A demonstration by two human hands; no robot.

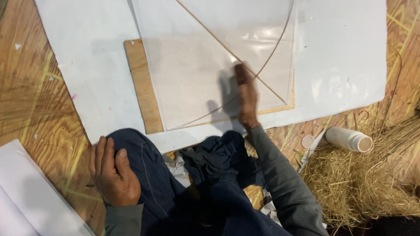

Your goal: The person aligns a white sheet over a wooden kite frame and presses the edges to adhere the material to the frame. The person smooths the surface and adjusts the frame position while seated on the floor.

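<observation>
The clear plastic sheet (210,65) lies flat over a thin plywood board (140,87), itself on a larger white sheet (87,65) spread on the patterned floor (39,100). Two thin sticks cross the plastic: a straight one (218,46) running diagonally and a bowed one (275,46) curving over it.

The right hand (246,98) rests on the plastic near the board's lower edge, where the sticks meet; it is blurred, fingers extended and pressing flat, gripping nothing that I can make out. The left hand (111,170) sits on the knee, well below and left of the board, fingers loosely curled over the trouser cloth.

Risks, as judged: the bowed stick looks under tension and could spring loose if pressure lifts; the slick plastic may slide on the board. The open white bottle (348,139) on its side in the straw (358,183), right of the board, could leak.
</observation>
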